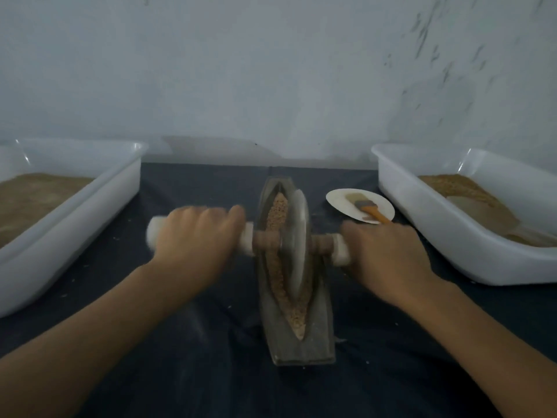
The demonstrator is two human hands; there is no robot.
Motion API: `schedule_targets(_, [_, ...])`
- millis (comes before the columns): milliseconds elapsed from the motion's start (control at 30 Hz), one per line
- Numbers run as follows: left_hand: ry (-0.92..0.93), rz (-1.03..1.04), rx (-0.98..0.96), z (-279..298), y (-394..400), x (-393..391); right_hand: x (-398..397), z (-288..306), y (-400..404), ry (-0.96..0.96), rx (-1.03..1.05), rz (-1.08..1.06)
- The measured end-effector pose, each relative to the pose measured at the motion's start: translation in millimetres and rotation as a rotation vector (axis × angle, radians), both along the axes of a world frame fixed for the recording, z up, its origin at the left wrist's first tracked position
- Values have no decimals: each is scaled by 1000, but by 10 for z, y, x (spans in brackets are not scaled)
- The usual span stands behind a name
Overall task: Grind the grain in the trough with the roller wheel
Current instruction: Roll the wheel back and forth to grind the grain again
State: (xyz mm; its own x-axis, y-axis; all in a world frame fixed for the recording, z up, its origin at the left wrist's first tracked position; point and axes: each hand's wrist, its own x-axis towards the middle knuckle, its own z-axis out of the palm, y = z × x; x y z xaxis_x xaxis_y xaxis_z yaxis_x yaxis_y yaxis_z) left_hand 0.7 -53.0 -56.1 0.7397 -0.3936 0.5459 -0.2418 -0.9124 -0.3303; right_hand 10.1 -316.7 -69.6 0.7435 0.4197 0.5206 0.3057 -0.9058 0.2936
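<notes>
A boat-shaped grey stone trough (313, 339) lies lengthwise in front of me on a dark cloth. Tan crushed grain (277, 215) fills its groove. A grey roller wheel (297, 245) stands upright in the groove around the middle, blurred by motion. A wooden axle (266, 240) runs through it, with white padded ends. My left hand (196, 236) grips the left padded handle with fingers curled over it. My right hand (388, 260) grips the right padded handle (340, 248).
A white plastic tub (90, 218) with brown grain stands at the left. Another white tub (452, 236) with grain stands at the right. A small white plate (343, 200) carrying an orange-handled brush (369, 211) sits beyond my right hand. A pale wall rises behind.
</notes>
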Motion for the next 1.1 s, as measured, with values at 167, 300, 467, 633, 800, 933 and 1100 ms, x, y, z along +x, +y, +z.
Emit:
schedule_targets(167, [-44, -70, -21, -64, 89, -229, -221, -56, -64, 88, -19, -4])
schedule_targets(300, [44, 83, -36, -129, 36, 346, 248, -26, 32, 26, -84, -99])
schedule_targets(467, [186, 155, -160, -84, 47, 1020, 937, 75, 217, -13, -58, -148])
schedule_targets(633, [212, 175, -175, -46, 22, 869, 784, 129, 257, 58, -21, -137])
schedule_targets(800, [148, 78, -93, -126, 95, 62, -4, 123, 101, 22, -60, 2])
schedule_targets(933, [196, -6, -60, -21, 96, -252, -209, 129, 38, 68, -20, 45])
schedule_targets(1100, [201, 184, -149, -137, 47, 293, 386, 99, 156, 56, -114, -67])
